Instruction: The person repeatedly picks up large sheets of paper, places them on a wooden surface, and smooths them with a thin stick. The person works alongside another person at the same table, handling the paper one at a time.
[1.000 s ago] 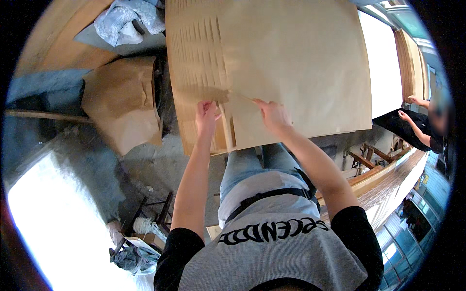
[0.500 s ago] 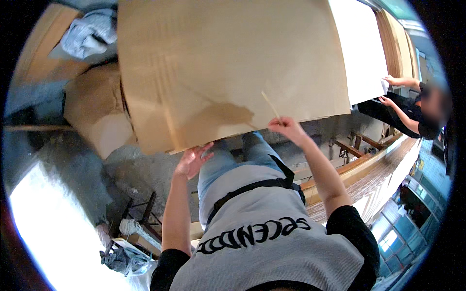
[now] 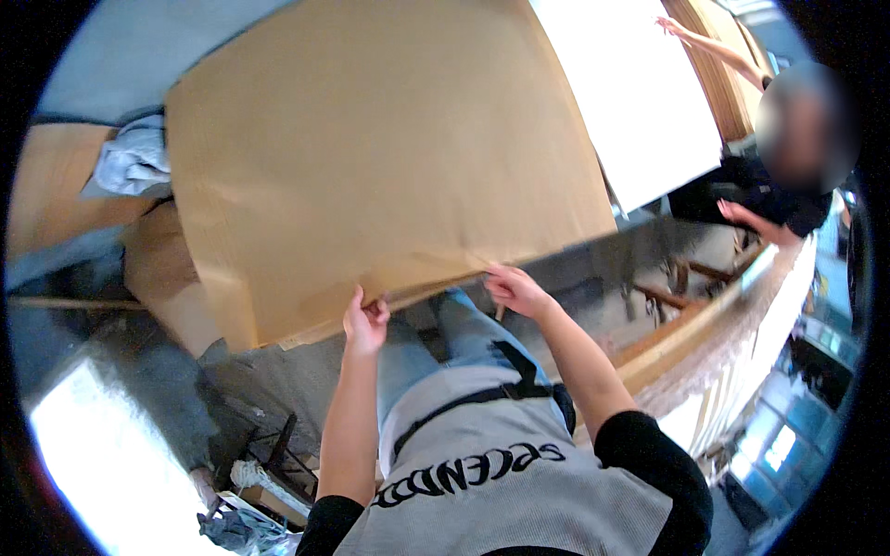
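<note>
A large brown paper sheet (image 3: pixel 380 157) lies before me, its near edge slightly raised between my hands. My right hand (image 3: pixel 519 290) pinches that edge right of the middle, and small creases run from the fingertips. Below its fingers pokes the short pale end of a thin stick (image 3: pixel 501 312); the rest is hidden. My left hand (image 3: pixel 366 322) is at the same edge further left, fingers curled round it and one finger pointing up against the sheet.
To the right, a white sheet (image 3: pixel 630 102) adjoins the brown one, with a co-worker's hand (image 3: pixel 674 26) over it. Stacked boards (image 3: pixel 712 69) stand beyond. Grey cloth (image 3: pixel 134 157) and a brown carton (image 3: pixel 167 273) are at left. Long wooden boards (image 3: pixel 686 357) lie at lower right.
My right hand has come down and left onto the sheet's edge; the stick it held upright is now mostly hidden. My view has shifted. The co-worker's one arm now reaches further over the white sheet.
</note>
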Tool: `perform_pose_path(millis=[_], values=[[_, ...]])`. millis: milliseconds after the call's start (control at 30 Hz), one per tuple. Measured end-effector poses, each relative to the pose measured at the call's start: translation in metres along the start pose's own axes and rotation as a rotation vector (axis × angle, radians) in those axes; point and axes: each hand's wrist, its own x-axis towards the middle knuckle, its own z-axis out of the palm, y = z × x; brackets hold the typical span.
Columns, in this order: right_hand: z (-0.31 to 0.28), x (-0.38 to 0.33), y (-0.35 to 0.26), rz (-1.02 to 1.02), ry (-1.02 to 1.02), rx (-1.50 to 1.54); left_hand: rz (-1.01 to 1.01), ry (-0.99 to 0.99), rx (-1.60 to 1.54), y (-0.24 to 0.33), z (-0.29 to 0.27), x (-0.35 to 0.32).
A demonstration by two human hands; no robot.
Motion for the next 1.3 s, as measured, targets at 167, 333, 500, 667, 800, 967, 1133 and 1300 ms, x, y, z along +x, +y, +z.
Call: perform_pose_path(millis=[167, 333, 500, 667, 800, 967, 1133, 1300], values=[[-0.024, -0.024, -0.048, -0.093, 0.198, 0.22, -0.046, 0.117, 0.038, 0.027, 0.015, -0.016], [-0.004, -0.018, -0.064, 0.015, 0.477, -0.422, 0.137, 0.187, 0.437, 0.03, 0.004, -0.013], [0.009, -0.03, -0.006, -0.303, 0.57, -1.257, 0.368, 0.252, 0.574, -0.005, -0.05, -0.033], [0.032, -0.042, 0.047, -0.497, 0.625, -0.909, 0.537, 0.329, 0.305, -0.027, -0.074, -0.064], [0.051, 0.027, -0.013, -0.436, 0.524, -0.817, 0.589, 0.247, 0.511, 0.044, -0.077, -0.001], [0.079, 0.037, -0.056, -0.308, 0.42, -0.853, 0.333, 0.24, 0.256, 0.085, -0.044, 0.0], [0.084, 0.024, -0.05, -0.223, 0.438, -0.215, 0.176, 0.033, -0.031, 0.068, -0.065, -0.001], [0.086, 0.038, -0.034, -0.288, 0.484, -0.097, 0.084, 0.087, -0.053, 0.079, -0.049, 0.007]])
